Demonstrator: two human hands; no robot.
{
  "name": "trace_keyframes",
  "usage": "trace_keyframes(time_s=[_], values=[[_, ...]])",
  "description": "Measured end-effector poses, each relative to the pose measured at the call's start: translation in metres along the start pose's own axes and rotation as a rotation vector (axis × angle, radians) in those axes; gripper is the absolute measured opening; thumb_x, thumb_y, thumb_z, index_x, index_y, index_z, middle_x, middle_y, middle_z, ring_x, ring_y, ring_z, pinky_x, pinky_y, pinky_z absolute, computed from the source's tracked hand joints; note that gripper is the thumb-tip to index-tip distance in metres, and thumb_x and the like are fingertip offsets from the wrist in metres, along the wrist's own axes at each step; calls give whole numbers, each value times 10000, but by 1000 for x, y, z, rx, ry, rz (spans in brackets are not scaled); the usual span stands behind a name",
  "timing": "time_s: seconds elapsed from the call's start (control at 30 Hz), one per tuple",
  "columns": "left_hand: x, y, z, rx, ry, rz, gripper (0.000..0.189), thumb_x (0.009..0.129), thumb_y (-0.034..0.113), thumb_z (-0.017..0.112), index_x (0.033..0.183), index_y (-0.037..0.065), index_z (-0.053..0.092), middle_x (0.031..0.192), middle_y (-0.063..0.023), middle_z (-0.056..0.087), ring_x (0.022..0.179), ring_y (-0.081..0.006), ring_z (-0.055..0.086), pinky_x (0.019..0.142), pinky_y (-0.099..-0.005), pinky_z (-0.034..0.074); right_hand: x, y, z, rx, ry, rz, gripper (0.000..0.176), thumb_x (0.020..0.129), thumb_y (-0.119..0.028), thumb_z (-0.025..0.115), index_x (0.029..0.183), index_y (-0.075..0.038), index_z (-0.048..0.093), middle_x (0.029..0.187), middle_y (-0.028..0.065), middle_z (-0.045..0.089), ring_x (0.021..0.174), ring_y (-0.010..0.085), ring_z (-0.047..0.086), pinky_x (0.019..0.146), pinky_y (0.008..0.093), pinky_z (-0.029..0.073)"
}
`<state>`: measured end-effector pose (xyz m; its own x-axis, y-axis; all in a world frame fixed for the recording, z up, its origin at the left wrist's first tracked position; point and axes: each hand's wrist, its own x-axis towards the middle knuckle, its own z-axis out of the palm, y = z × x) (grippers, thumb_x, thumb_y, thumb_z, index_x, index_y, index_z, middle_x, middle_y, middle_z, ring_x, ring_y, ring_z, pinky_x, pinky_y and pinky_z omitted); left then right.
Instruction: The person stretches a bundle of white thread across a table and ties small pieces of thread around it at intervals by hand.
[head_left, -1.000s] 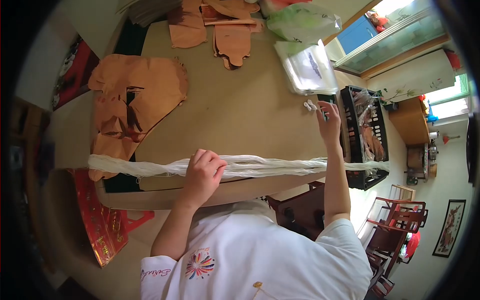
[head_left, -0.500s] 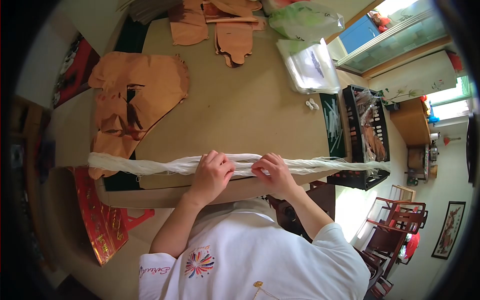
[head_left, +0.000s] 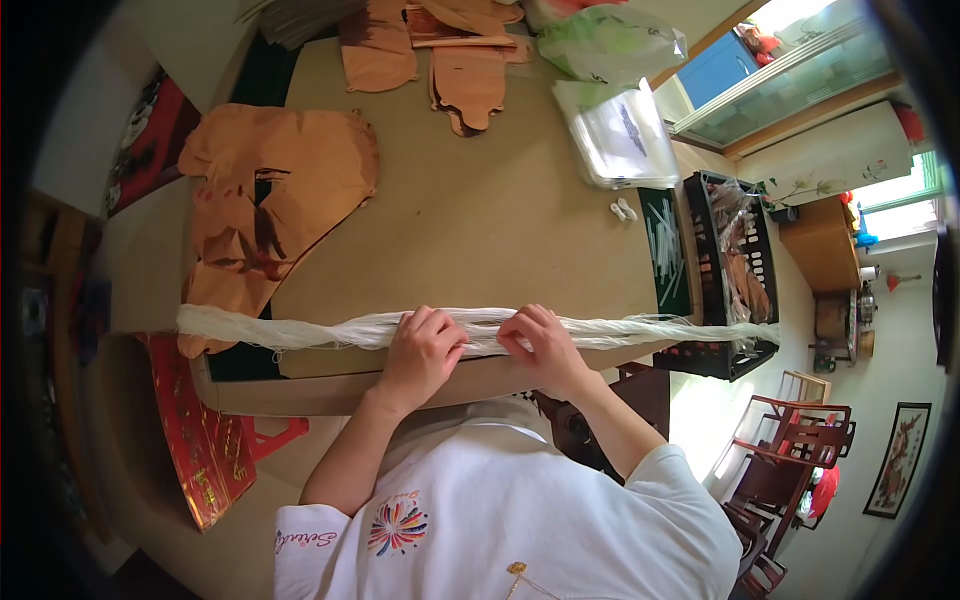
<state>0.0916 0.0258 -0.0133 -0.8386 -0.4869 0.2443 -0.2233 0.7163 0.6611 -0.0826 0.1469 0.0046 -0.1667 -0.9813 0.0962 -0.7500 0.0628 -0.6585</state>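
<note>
A long bundle of white thread point(head_left: 610, 328) lies across the near edge of the brown tabletop point(head_left: 420, 215), its right end reaching over a black crate. Near the middle of the bundle, my left hand point(head_left: 428, 348) is closed on the strands with its fingers curled down. Just to the right, my right hand point(head_left: 540, 345) pinches the same strands with bent fingers. Between the two hands the strands are spread a little apart. Brown printed fabric point(head_left: 270, 190) lies behind the bundle's left part.
More printed fabric point(head_left: 468, 85) lies at the far side. Clear plastic bags point(head_left: 622, 135), a green-white bag point(head_left: 610, 45), small white clips point(head_left: 623, 210) and pale sticks point(head_left: 664, 245) are at the right, beside the black crate point(head_left: 735, 260). A red box point(head_left: 200, 430) stands at lower left.
My right hand has shifted slightly left, closer to my left hand. My left hand has barely moved, and the thread bundle lies much as before.
</note>
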Motion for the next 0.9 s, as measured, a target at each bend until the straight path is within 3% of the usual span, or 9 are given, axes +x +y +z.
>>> trace_keyframes(time_s=[0.1,0.2,0.3,0.6,0.73,0.83,0.9], values=[[2,1,-1,11,-20,12,142,672,75,728,777,101,636,824,-12,564,841,-207,528,780,-341,424,1,3,4,-93,-29,-33,84,801,-38,633,866,-27,581,829,102,549,758,275,580,660,352,488],[4,3,0,-1,-8,18,150,671,82,732,787,108,640,825,-12,564,843,-207,528,779,-342,419,0,5,7,114,43,131,74,814,-23,616,876,-18,577,836,111,548,749,271,592,646,330,499],[3,2,2,-8,-7,-14,146,676,79,728,790,113,643,827,-9,565,849,-205,528,779,-343,417,0,7,6,187,119,167,64,806,-32,609,861,-25,576,826,119,545,762,283,568,614,352,497],[-9,-13,-29,22,196,-130,119,706,19,691,796,66,628,781,-59,564,793,-248,540,710,-358,449,1,6,6,152,183,198,97,785,-2,620,870,-31,584,841,113,554,800,288,562,693,369,478],[-34,-25,-74,89,365,-411,86,738,20,675,785,51,609,792,-68,559,779,-253,542,716,-361,441,3,3,5,69,208,75,125,754,11,634,856,-47,592,842,100,565,803,288,560,696,371,462],[-59,-37,-92,138,446,-495,79,753,14,669,799,36,609,792,-73,556,789,-255,541,719,-355,445,5,1,11,49,204,25,136,745,-24,653,863,-64,597,868,88,571,848,285,550,747,373,444],[-71,-38,-95,184,386,-498,82,754,9,667,808,35,610,791,-67,555,801,-251,541,724,-353,446,9,-13,13,-32,159,-76,142,748,-47,656,875,-73,598,889,80,571,880,279,541,784,369,426]])
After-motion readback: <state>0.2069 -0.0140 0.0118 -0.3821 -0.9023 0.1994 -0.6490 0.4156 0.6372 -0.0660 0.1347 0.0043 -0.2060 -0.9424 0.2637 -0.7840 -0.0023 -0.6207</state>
